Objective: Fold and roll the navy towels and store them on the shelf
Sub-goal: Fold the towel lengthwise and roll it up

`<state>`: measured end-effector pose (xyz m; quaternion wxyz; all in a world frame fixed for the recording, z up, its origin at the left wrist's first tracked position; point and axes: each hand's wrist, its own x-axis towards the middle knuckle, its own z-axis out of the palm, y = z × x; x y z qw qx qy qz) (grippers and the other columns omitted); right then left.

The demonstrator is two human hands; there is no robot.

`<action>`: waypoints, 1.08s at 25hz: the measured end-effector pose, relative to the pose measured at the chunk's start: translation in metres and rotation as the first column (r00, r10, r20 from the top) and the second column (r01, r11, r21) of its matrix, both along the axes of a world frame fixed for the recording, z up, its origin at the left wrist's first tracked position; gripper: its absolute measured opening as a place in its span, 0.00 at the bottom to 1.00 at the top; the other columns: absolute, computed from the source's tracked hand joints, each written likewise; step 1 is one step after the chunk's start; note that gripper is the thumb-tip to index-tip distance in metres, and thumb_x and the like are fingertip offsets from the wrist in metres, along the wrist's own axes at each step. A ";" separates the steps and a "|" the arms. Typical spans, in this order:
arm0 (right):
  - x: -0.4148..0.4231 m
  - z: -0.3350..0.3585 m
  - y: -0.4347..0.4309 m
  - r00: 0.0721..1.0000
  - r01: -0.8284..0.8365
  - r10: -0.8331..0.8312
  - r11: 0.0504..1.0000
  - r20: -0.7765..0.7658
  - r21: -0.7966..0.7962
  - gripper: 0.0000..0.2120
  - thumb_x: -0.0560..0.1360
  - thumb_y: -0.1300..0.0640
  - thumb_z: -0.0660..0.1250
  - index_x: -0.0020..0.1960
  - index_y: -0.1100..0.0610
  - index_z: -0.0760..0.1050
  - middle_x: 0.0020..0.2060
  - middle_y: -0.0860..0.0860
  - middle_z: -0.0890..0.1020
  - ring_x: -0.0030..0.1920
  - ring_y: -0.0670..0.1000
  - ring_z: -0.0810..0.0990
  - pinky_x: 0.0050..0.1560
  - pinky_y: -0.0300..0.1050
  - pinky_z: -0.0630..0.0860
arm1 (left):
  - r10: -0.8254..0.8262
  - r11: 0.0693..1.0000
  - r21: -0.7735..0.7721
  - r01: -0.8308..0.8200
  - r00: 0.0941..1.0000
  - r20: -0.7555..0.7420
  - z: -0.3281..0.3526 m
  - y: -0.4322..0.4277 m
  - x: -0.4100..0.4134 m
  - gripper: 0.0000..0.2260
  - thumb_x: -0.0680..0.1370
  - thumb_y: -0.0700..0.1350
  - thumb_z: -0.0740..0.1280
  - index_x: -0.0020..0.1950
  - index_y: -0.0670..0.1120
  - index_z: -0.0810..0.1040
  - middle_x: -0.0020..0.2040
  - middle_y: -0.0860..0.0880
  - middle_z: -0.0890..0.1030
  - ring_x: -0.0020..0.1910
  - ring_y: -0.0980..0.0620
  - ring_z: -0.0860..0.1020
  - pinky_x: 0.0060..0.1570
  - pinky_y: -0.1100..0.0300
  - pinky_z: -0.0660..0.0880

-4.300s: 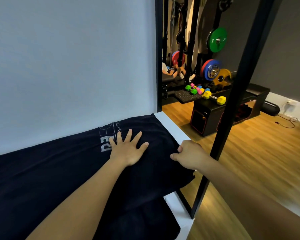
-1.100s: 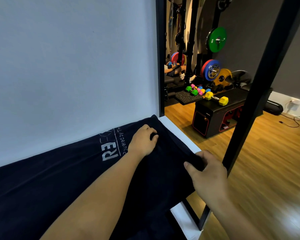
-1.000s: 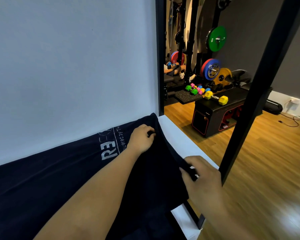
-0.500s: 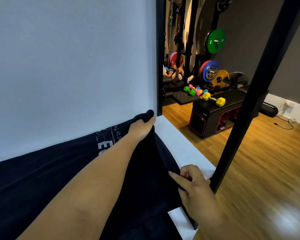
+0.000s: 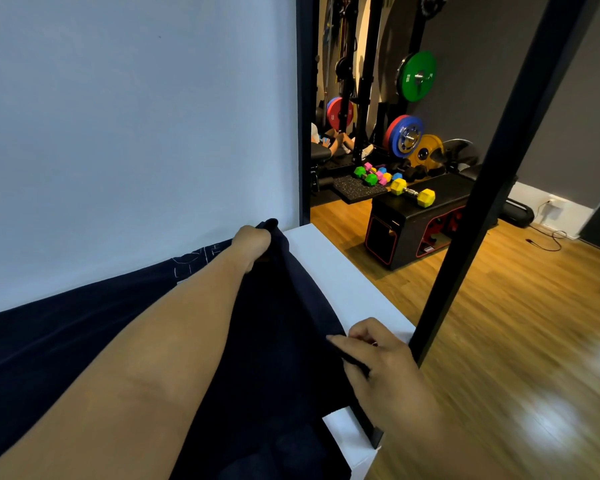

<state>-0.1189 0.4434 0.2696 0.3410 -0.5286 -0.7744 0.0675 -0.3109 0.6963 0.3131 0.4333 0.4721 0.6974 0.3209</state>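
Here, a person's left hand [image 5: 252, 241] grips the far corner of a navy towel [image 5: 84, 344] at the back of a white shelf top [image 5: 347, 282], next to the pale wall [image 5: 136, 133]. Its fingers are curled tight round a bunch of cloth, w/ a tuft poking up past the knuckles. The right hand [image 5: 383, 363] pinches the towel's near corner at the shelf's front, thumb on top & fingers curled onto the cloth, just beside a black upright post [image 5: 499, 168]. Between the 2 hands the towel edge runs in a straight line; the rest lies spread to the left along the wall, its pale lettering partly hidden by the left forearm. Bkgd: wood floor [image 5: 499, 306], black bench [image 5: 426, 220] w/ a yellow dumbbell [image 5: 413, 195], green weight plate [image 5: 417, 76].
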 end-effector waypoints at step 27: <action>-0.017 -0.014 -0.026 0.997 0.051 -0.057 0.994 0.060 0.095 0.15 0.73 0.53 0.63 0.54 0.55 0.83 0.49 0.44 0.73 0.51 0.45 0.72 0.47 0.32 0.73 | 0.130 0.841 0.415 0.346 0.615 -0.777 -0.034 0.008 -0.016 0.10 0.80 0.41 0.61 0.57 0.46 0.80 0.52 0.44 0.77 0.54 0.40 0.73 0.45 0.50 0.71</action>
